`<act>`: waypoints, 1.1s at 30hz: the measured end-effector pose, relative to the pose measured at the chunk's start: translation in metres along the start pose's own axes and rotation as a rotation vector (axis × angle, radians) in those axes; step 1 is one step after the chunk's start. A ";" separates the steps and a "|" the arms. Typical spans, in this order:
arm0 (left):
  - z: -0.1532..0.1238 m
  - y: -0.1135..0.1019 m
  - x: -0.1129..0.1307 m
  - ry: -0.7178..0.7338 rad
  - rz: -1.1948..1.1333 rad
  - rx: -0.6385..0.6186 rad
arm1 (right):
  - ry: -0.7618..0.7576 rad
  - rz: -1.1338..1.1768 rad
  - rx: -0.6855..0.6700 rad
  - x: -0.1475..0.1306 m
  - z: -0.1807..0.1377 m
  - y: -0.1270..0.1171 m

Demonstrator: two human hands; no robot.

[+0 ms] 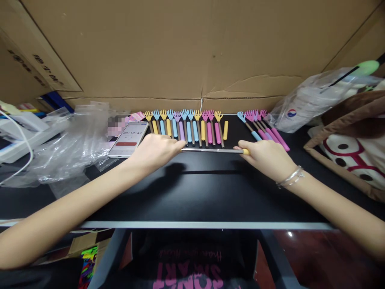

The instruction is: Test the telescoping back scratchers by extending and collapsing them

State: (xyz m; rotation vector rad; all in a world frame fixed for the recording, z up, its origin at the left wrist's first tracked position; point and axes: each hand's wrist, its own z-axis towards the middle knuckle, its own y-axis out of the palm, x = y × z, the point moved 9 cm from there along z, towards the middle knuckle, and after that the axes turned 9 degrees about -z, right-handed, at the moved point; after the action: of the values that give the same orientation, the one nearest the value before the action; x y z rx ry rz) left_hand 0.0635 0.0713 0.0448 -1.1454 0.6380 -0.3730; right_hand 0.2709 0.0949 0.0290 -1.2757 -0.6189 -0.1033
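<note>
A telescopic back scratcher (212, 150) with a thin metal rod and a yellow handle is stretched out level just above the black table (192, 188). My left hand (156, 151) is closed around the rod's left end. My right hand (264, 156) grips the yellow handle at the right end. Just behind the rod, a row of several folded back scratchers (186, 127) with hand-shaped heads in yellow, blue, purple and pink lies side by side. A smaller bunch of pink and blue scratchers (261, 126) lies to the right of them.
A phone (129, 138) showing a timer lies left of the row. Crumpled clear plastic bags (69, 140) cover the left side. A plastic bag (313, 100) and a brown plush toy (351, 140) sit at the right. Cardboard boxes (192, 48) wall off the back.
</note>
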 end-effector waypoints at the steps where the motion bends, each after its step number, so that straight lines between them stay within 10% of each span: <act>1: 0.003 0.000 0.006 0.010 -0.025 0.008 | -0.010 -0.005 -0.004 -0.007 0.000 -0.004; 16: 0.015 -0.003 0.027 0.061 -0.071 0.068 | -0.024 -0.016 0.065 -0.020 -0.003 -0.026; 26: -0.049 -0.004 -0.086 -0.075 0.108 0.007 | 0.281 -0.166 0.144 0.120 -0.029 0.014; 33: -0.085 -0.001 -0.118 -0.192 0.150 -0.008 | 0.249 -0.090 0.055 0.149 -0.036 0.040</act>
State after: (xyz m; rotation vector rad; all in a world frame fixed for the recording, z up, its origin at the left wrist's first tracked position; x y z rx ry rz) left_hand -0.0812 0.0782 0.0553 -1.1174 0.5531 -0.1306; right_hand 0.4247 0.1132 0.0610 -1.1594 -0.4613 -0.3125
